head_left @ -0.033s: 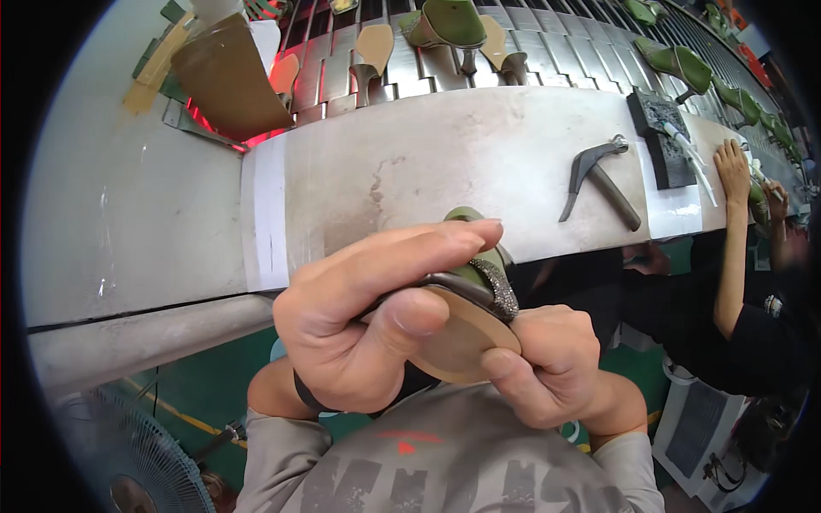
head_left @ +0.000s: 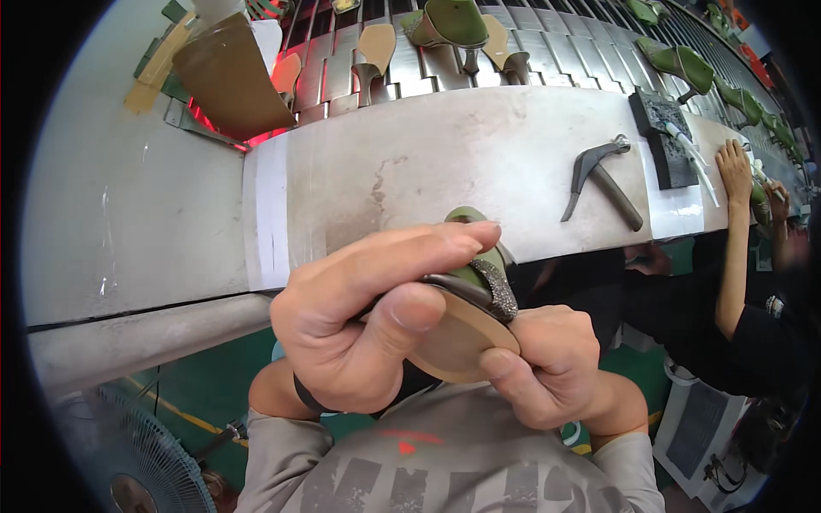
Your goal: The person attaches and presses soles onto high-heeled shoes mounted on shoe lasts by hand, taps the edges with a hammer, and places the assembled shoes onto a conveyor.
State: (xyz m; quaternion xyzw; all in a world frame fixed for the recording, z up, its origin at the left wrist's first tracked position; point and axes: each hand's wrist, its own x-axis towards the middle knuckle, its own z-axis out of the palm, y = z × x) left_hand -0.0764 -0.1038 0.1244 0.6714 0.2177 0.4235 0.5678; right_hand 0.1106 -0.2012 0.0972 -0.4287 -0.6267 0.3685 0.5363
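Observation:
Above my lap, both hands hold a shoe [head_left: 470, 342] with its beige sole turned toward me. A green last shows inside it, and a dark strap with a glittering band [head_left: 498, 289] crosses the side near my right hand. My left hand [head_left: 355, 316] wraps the shoe from the left, thumb on the sole and fingers over the far side. With thumb and curled fingers, my right hand [head_left: 547, 368] pinches the sole's right edge. My fingers cover much of the upper. On the bench beyond lies a hammer [head_left: 603, 179] with a dark handle.
A metal-slat conveyor [head_left: 556, 51] carries several green-lasted heeled shoes [head_left: 449, 26] and beige soles. A brown board [head_left: 231, 77] stands at the far left. A black block [head_left: 663, 141] with white-handled tools sits right. A co-worker's hand [head_left: 734, 171] is beyond it. A fan [head_left: 150, 462] stands lower left.

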